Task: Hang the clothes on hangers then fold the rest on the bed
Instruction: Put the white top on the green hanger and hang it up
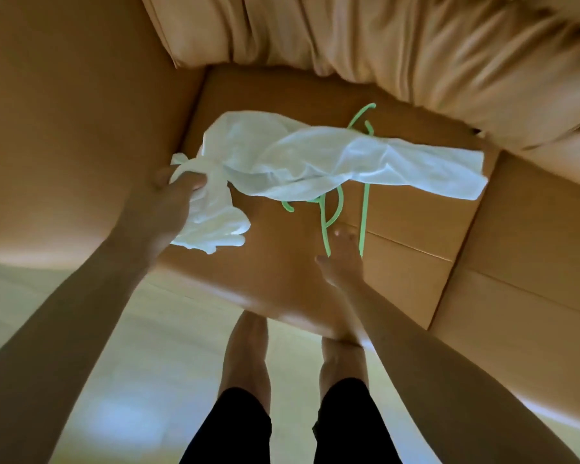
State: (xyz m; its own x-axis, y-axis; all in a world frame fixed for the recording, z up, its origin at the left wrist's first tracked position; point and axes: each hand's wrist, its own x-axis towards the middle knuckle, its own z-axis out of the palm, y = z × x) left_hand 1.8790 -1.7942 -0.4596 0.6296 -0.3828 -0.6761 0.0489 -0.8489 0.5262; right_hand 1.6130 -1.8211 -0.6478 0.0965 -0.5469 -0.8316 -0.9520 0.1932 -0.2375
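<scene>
Inside the cardboard box point(416, 249): your white garment point(315, 162) lay crumpled across the box floor. It stretched from the left wall toward the right edge, with its right end fairly flat and its left end bunched.
Left hand point(168, 209): you gripped the bunched left end of the white garment at the left wall of the box. Your fingers were curled round the cloth, and a fold of it hung below your palm.
Right hand point(344, 259): you reached to the near middle of the box floor with straight, slightly spread fingers and held nothing. Your fingertips lay between two green rods; blur made it impossible to tell whether they touched them.
Green hangers point(364, 212): thin green hangers lay on the box floor, partly under the garment. A hook showed past the garment's far edge, and rods ran out from its near edge toward you. Their number could not be told.
Box flaps: the flaps you could see were folded outward at the left, right and near edges.
Bedding point(416, 45): rumpled beige bedding lay beyond the far edge of the box and crowded its far right corner.
Floor point(131, 363): a pale floor showed below the near flap.
Feet point(246, 349): your bare feet stood at the near edge, toes under the near flap, below black trousers point(235, 426).
</scene>
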